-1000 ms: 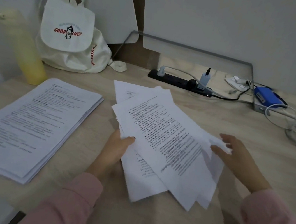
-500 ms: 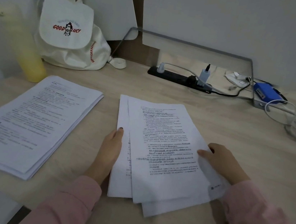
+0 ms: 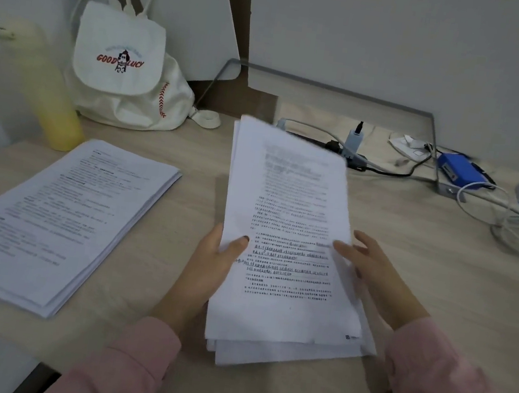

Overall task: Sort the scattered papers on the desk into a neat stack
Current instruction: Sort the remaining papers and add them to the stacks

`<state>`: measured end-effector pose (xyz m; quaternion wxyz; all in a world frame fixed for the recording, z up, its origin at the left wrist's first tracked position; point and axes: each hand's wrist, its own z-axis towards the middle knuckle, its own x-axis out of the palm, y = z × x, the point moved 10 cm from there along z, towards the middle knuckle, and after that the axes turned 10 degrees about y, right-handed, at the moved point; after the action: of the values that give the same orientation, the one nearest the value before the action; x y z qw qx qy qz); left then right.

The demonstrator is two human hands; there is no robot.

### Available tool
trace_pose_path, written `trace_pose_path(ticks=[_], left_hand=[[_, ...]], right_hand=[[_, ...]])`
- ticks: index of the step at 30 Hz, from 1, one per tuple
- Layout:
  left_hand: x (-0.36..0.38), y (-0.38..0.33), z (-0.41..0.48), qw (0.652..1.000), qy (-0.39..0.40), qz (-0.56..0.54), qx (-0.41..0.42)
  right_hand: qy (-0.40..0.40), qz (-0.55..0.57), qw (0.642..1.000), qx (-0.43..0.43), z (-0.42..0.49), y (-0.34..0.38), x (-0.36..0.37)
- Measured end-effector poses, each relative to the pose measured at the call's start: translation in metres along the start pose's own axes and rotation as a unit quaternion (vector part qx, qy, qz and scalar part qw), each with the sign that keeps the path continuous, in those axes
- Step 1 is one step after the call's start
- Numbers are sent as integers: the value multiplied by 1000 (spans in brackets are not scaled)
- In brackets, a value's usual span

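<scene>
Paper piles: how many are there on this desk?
2. One paper stack lies flat at the left of the desk; one bundle is held at centre between the left hand and right hand. More could lie outside the view.

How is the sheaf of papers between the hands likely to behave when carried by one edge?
Probably floppy: the sheaf is only a few thin sheets. The sheets may slide apart; their near edges are staggered. Likely light: the left hand pinches just one edge.
</scene>
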<state>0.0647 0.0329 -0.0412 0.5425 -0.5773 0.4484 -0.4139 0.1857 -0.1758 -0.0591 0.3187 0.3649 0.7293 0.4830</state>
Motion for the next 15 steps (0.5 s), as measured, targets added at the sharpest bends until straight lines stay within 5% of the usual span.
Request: trace_pose_path(ticks=[2,8,15], left_hand=[[-2,-22,2,999,1,-16,31],[-18,-97,3,987,-29,7,157],[-18,-62,-1,991,-49,24,125]], right_hand=[[48,52,996,-46,-6,21,5],[15,105,964,-245,-32,97,-5],[-1,55,976,-213,-38,67,10]])
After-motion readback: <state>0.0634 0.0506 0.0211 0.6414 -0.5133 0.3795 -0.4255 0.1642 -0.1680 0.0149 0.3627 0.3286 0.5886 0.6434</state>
